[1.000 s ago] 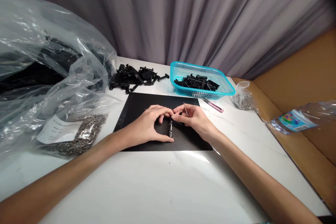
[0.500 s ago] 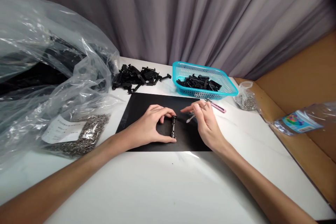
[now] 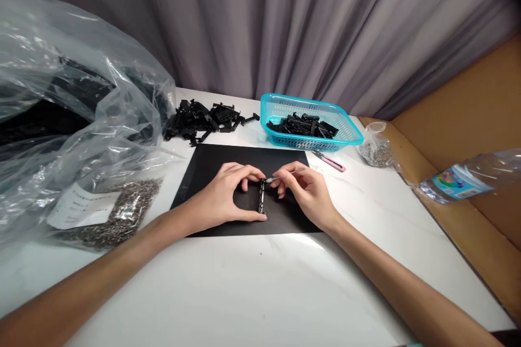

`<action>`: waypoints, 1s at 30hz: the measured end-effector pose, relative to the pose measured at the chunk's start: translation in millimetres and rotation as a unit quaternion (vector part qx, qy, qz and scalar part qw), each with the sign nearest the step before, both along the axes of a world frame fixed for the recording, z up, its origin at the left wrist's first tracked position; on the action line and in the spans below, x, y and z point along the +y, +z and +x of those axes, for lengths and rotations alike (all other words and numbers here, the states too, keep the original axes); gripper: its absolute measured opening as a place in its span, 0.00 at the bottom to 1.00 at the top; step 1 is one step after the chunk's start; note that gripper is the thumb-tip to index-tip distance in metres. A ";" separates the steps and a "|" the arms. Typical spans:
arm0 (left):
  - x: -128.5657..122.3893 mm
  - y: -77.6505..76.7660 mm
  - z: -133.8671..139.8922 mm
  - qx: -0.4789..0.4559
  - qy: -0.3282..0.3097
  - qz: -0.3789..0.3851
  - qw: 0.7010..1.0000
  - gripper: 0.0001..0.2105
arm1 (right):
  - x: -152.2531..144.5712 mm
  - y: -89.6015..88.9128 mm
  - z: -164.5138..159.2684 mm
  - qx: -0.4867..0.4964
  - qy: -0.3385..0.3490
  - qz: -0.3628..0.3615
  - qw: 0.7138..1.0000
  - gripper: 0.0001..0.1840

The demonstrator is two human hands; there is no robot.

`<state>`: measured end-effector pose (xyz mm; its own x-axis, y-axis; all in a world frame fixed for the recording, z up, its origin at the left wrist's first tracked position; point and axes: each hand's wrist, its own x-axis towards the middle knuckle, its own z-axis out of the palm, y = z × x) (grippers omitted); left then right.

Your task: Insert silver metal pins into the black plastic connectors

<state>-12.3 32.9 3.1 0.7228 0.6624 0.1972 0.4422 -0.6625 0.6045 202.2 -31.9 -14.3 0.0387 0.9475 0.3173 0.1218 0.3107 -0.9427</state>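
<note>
My left hand [image 3: 222, 195] grips a narrow black plastic part [image 3: 262, 196] by its two ends, thumb at the near end and fingers at the far end. The part stands over a black mat [image 3: 203, 171]. In my right hand [image 3: 305, 192] is a thin stick with a pale tip [image 3: 273, 179], pinched between thumb and fingers. The tip meets the far end of the black part, or lies just beside it; I cannot tell which. The curled fingers hide what else may be in the right palm.
Behind the mat are a pile of black plastic parts [image 3: 203, 119] and a blue basket [image 3: 353, 138] with more. Pink-handled snips [image 3: 334, 162] lie to the right, near a small bag [image 3: 376, 149] and a plastic bottle [image 3: 459, 181]. A bag of small metal pieces [image 3: 134, 203] lies left.
My right hand has moved left, bringing the stick's tip to the far end of the black part. My left hand keeps its grip. The whole view has shifted slightly.
</note>
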 end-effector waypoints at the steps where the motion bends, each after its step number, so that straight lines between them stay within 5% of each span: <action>1: 0.3 -0.2 0.1 -0.002 0.000 0.002 1.000 0.32 | -0.1 0.1 -0.3 0.003 0.002 -0.004 1.000 0.17; 30: 2.8 2.5 2.0 0.005 -0.007 0.005 1.000 0.32 | -1.6 -1.2 -3.3 -0.020 0.010 0.022 1.000 0.16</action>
<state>-10.3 35.6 5.6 0.7335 0.6508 0.1963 0.4394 -0.6743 0.5934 199.0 -33.5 -15.5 0.0069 0.9331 0.3596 0.1526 0.3544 -0.9225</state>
